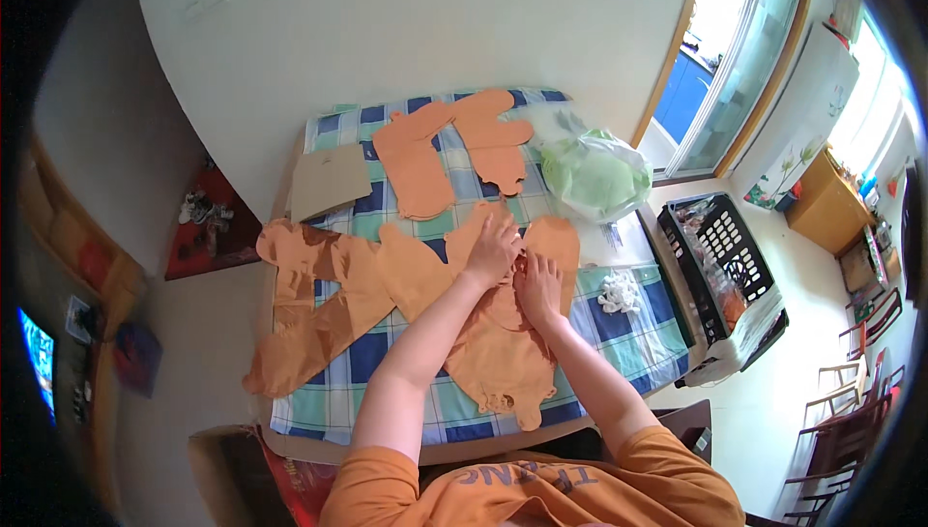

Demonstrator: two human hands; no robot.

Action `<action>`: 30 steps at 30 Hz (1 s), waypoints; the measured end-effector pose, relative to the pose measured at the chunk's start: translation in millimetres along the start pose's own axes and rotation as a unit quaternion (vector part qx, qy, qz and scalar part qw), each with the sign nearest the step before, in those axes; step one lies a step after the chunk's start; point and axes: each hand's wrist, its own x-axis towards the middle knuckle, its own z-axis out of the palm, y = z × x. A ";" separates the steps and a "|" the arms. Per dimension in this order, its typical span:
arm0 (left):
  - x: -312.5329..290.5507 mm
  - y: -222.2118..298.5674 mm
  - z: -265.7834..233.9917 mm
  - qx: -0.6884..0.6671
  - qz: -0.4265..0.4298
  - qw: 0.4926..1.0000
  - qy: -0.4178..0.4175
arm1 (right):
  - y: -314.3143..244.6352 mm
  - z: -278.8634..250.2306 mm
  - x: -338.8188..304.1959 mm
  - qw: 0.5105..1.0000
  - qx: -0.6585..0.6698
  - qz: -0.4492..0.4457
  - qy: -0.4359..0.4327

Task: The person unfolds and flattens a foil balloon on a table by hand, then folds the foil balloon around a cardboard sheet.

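Flat, thin orange pieces with rounded, animal-like outlines lie on a checked tablecloth (362, 358). In the middle, my left hand (494, 248) and my right hand (539, 287) meet over one large orange piece (503, 358), with bent fingers closed on its upper part. A tiny white bit shows between them; the fingertips are partly hidden. To the left spreads a creased orange piece (362, 285) with shiny brown areas. Farther back lie a smooth orange piece (416, 174) and another orange piece (496, 145).
A beige board (331, 182) lies at the table's left. Back right sits a pale green plastic bag (599, 174), with a white bundle (620, 291) nearer me. Right of the table stands a black crate (720, 261) holding packages. Dark chairs (851, 421) stand at far right.
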 end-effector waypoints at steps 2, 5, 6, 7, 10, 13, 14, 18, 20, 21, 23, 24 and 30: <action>2.0 -6.9 -1.7 -0.011 0.010 0.999 0.028 | 1.5 -1.7 0.6 1.000 0.005 0.005 0.002; -4.3 -17.5 -9.0 0.004 0.023 0.999 0.038 | 2.3 -2.8 2.6 1.000 -0.001 0.000 0.012; -8.0 -19.7 -11.9 0.030 0.028 0.999 0.020 | 2.4 -3.4 2.9 1.000 -0.011 -0.008 0.020; -11.6 -21.2 -14.7 0.053 0.040 0.997 0.046 | 2.3 -3.5 3.5 1.000 -0.011 -0.005 0.018; -21.0 -19.6 -22.6 0.037 0.024 0.999 0.001 | 1.1 -5.3 4.8 0.999 0.007 -0.019 0.030; -28.9 -20.0 -23.0 0.042 0.006 0.998 0.038 | -1.0 -7.6 4.9 0.999 0.016 -0.032 0.025; -29.0 -18.9 -25.0 0.041 0.005 0.998 0.038 | -0.2 -7.4 4.7 0.999 0.017 -0.034 0.023; -19.0 -10.2 -30.0 -0.003 0.046 0.994 0.099 | 0.7 -5.5 2.5 0.999 0.017 -0.039 0.028; -10.5 -5.7 -28.3 0.006 0.075 0.990 0.120 | 1.9 -5.4 2.1 0.999 0.013 -0.042 0.024; -6.6 -4.5 -27.9 0.016 0.083 0.993 0.082 | 2.6 -5.4 2.0 0.999 0.010 -0.044 0.020; 0.1 -4.8 -22.7 0.033 0.089 0.995 0.044 | 0.5 -7.4 1.7 0.999 0.010 -0.045 0.015; 1.7 -4.8 -20.7 0.033 0.088 0.995 0.044 | -0.6 -8.4 1.4 0.999 0.011 -0.044 0.012; 8.4 -10.3 -1.0 0.003 0.037 0.999 0.007 | -4.3 -11.5 1.9 0.998 0.030 -0.037 0.027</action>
